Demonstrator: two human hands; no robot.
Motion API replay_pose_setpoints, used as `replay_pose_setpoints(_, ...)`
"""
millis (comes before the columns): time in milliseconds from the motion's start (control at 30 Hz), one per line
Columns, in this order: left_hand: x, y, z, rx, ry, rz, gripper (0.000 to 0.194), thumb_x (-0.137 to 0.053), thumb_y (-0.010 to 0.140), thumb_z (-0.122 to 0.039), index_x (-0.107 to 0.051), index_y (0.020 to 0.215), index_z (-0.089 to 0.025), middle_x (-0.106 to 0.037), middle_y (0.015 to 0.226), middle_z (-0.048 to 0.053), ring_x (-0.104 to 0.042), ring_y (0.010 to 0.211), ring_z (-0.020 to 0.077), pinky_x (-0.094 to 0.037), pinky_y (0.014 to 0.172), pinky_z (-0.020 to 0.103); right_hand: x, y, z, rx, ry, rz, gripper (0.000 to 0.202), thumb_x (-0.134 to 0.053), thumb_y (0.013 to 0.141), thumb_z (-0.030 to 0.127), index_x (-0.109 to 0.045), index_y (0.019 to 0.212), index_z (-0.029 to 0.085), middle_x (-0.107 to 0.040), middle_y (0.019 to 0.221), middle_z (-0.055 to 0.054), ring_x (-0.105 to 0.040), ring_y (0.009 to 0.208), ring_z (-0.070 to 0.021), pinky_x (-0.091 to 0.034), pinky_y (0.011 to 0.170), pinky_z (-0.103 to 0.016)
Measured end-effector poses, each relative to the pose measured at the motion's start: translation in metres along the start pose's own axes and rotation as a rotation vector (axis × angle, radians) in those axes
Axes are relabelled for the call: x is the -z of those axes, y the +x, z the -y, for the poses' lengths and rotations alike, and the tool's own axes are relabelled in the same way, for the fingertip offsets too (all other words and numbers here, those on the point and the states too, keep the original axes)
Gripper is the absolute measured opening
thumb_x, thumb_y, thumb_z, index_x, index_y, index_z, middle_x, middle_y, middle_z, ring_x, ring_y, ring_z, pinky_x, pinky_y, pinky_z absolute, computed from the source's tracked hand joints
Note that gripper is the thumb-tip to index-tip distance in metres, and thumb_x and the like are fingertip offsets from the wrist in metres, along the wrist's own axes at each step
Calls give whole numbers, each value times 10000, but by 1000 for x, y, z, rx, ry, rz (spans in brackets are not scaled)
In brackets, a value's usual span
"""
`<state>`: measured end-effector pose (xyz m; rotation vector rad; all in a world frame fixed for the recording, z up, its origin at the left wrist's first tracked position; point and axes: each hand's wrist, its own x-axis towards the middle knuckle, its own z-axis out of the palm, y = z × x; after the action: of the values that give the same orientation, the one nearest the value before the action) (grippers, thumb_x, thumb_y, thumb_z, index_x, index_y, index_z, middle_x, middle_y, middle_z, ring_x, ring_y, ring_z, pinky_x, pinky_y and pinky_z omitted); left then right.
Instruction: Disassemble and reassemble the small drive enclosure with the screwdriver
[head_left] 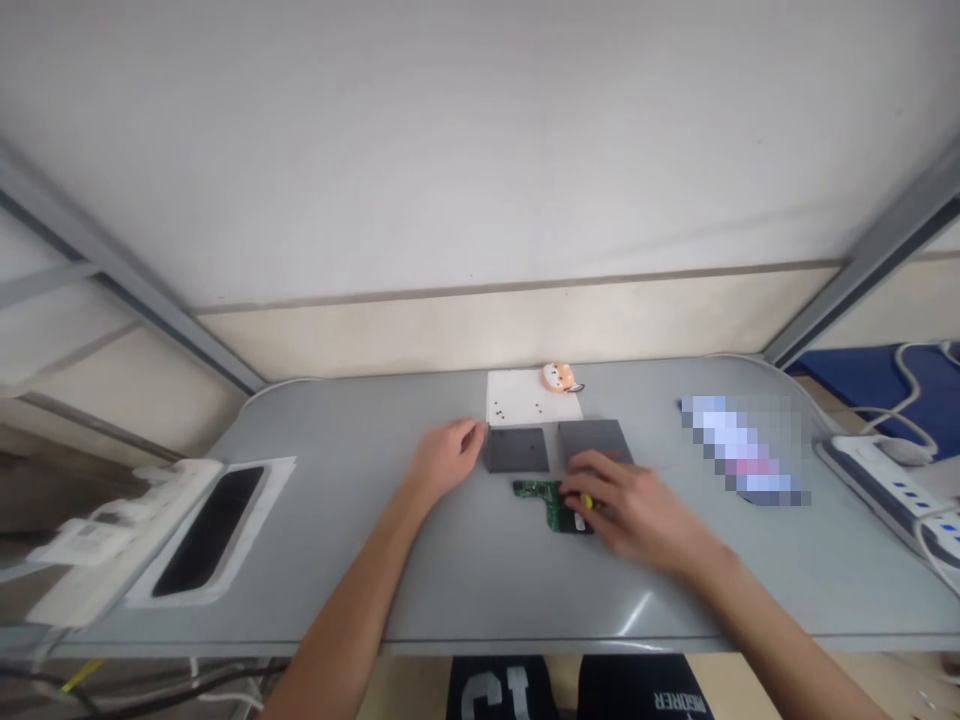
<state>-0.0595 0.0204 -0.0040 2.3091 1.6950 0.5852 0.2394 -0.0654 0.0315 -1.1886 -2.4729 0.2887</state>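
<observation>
My right hand point(630, 505) is closed around a small yellow-and-dark tool point(589, 501), mostly hidden by the fingers; its exact kind does not show. It hovers over or touches the right part of a green circuit board point(551, 505), which lies on the table. My left hand point(448, 455) rests with curled fingers beside the left edge of a flat dark grey cover point(517, 450); whatever its fingertips may hold is hidden. A second dark grey cover point(596, 440) lies behind my right hand. Several tiny dark screws point(499, 411) lie on a white sheet point(517, 385).
An orange and white animal-face trinket point(559, 377) sits on the sheet's far edge. A blurred-out phone-like object point(742, 450) lies right. At left are a dark phone point(210, 530) and a power strip point(127, 540); another power strip point(892, 490) lies far right. A wall closes the back.
</observation>
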Motion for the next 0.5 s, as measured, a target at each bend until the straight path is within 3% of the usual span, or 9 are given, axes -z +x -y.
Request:
replay_pose_setpoints(200, 2, 2, 0, 31, 15, 27, 246, -457, 1022, -356, -676, 1027, -243, -649, 729, 1, -543, 623, 161, -330, 628, 284, -21, -27, 15, -8, -9, 25, 269, -538, 1005, 365, -658, 1220, 259, -551, 1466, -138, -724, 930, -262, -615, 760, -457)
replay_pose_setpoints(500, 7, 2, -2, 48, 17, 97, 290, -501, 994, -287, -744, 1150, -265, -764, 938, 40, -690, 802, 194, -486, 761, 287, -22, -27, 12, -43, -42, 76, 272, -557, 996, 334, -632, 1247, 262, -549, 1454, -139, -724, 901, -262, -619, 714, -453)
